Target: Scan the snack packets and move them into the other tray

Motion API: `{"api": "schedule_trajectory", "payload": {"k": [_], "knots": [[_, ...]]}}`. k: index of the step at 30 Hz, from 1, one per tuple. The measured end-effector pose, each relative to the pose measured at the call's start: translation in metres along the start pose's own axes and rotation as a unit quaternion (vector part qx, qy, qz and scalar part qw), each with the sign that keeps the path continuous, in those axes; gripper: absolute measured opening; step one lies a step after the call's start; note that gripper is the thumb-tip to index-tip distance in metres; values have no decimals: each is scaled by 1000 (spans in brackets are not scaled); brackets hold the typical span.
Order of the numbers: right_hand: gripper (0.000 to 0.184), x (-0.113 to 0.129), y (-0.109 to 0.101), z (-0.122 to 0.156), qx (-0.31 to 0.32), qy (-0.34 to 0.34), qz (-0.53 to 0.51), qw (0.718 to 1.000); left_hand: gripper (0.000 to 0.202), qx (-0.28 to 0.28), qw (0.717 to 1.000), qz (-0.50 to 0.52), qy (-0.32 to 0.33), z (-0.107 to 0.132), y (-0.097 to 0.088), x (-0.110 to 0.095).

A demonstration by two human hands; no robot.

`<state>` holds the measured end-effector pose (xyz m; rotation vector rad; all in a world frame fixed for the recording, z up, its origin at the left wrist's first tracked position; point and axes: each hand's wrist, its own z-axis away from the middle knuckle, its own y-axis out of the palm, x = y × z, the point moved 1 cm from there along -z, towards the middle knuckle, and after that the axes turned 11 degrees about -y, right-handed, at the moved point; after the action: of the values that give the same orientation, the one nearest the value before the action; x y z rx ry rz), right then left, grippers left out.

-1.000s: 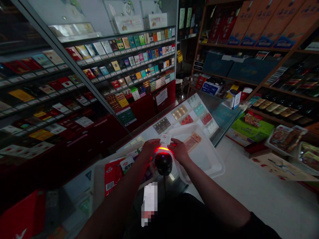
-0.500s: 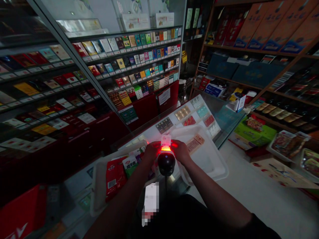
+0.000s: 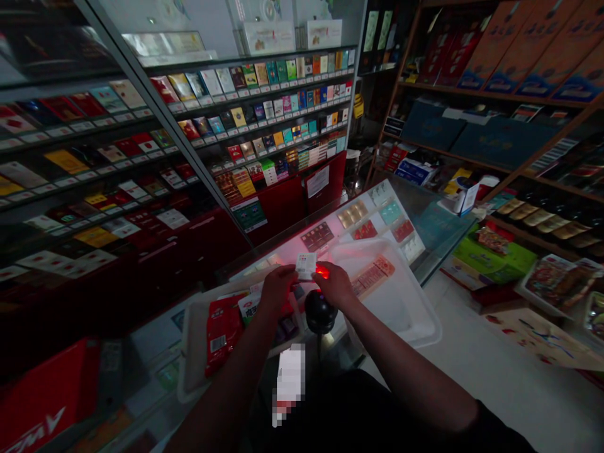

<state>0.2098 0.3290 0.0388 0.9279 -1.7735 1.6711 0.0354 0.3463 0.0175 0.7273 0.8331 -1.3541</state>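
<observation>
Between them, my left hand (image 3: 279,283) and my right hand (image 3: 334,283) pinch a small white packet (image 3: 306,266) with printed marks on its face. The left fingers grip its left edge, the right fingers its right edge. Just below and nearer to me stands a black barcode scanner (image 3: 321,311) with a round head. Its red light falls on my right fingers. Under my left forearm is a white tray (image 3: 187,352) with a red snack bag (image 3: 221,330) and other packets. Beside my right hand, a second white tray (image 3: 427,327) holds a long, flat tan packet (image 3: 375,275).
Below the trays runs a glass counter (image 3: 436,236) with a sloped display sheet (image 3: 382,195). Shelves of small boxes (image 3: 264,110) fill the wall ahead. On the right are a green box (image 3: 491,255) and bottles (image 3: 538,214). A red box (image 3: 51,396) stands at the lower left.
My hands have moved the packet slightly left, off the scanner's beam. The bright red glow on it has gone, and its face now shows clearly. The whole view has shifted a little.
</observation>
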Motion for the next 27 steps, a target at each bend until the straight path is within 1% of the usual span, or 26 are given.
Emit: {"api": "schedule_trajectory", "payload": {"k": [3,6,8,11,15,18,21,24,27], "knots": [[31,24,4,2,32,-31,-5,999,41,-37,999,-6,18,11,-23,-9],[29,45,13,5,78,-84,10,993,40,-81,996,-42,24,26,-47,-16],[27,57,21,7,113,-107,29,987,39,-102,992,-70,32,35,-61,-17],[25,71,35,11,164,-136,56,975,38,-136,985,-102,25,43,-81,-7],[25,81,56,19,205,-160,61,964,38,-176,976,-127,13,48,-103,13],[33,81,68,25,223,-163,40,960,35,-197,966,-164,16,51,-113,22],[40,80,74,29,226,-164,25,960,34,-203,961,-184,27,56,-116,25],[42,80,72,31,226,-165,16,960,32,-222,949,-222,28,61,-118,24],[40,81,61,31,211,-177,14,961,31,-255,931,-259,24,63,-118,21]]}}
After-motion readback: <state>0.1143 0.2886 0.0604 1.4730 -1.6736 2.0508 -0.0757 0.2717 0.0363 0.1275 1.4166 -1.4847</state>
